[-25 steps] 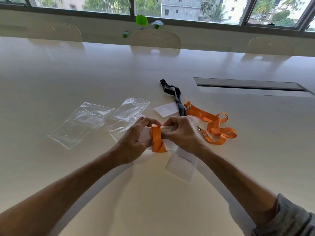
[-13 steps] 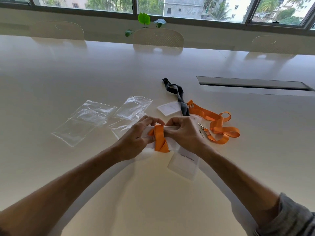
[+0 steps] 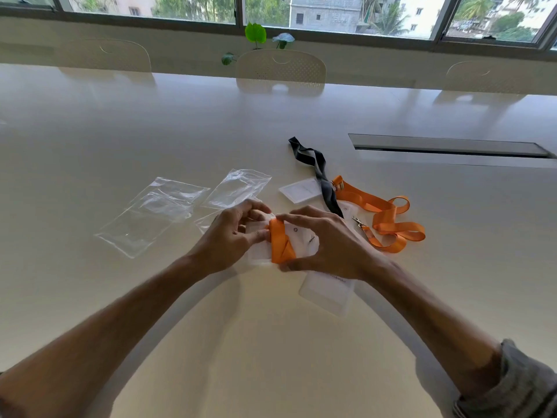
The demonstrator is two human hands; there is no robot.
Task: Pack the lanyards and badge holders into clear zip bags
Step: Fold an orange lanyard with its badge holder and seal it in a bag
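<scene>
1. At the centre of a glossy cream table (image 3: 180,297), a person's left hand (image 3: 229,236) and right hand (image 3: 325,245) hold a clear, soft-plastic badge holder (image 3: 301,239) with a flat woven orange lanyard (image 3: 280,242) wrapped round its middle.
2. The left hand's fingers curl round the holder's left end; the right hand pinches the bundle, forefinger on the strap's top edge and thumb under its lower edge.
3. At 2 o'clock from the hands, a second orange lanyard (image 3: 388,221) lies in loose ribbon loops, its metal clip just beside the right hand.
4. At 12 to 1 o'clock, a matte black lanyard (image 3: 319,170) trails across a rectangular badge holder (image 3: 298,190).
5. At 9 to 11 o'clock, crinkled, glossy clear zip bags (image 3: 153,212) lie flat, one (image 3: 238,188) nearest the left hand.
6. At 5 o'clock, another frosted badge holder (image 3: 325,297) lies partly under the right wrist.
7. A grey rolled sleeve (image 3: 512,384) shows at the right forearm.
</scene>
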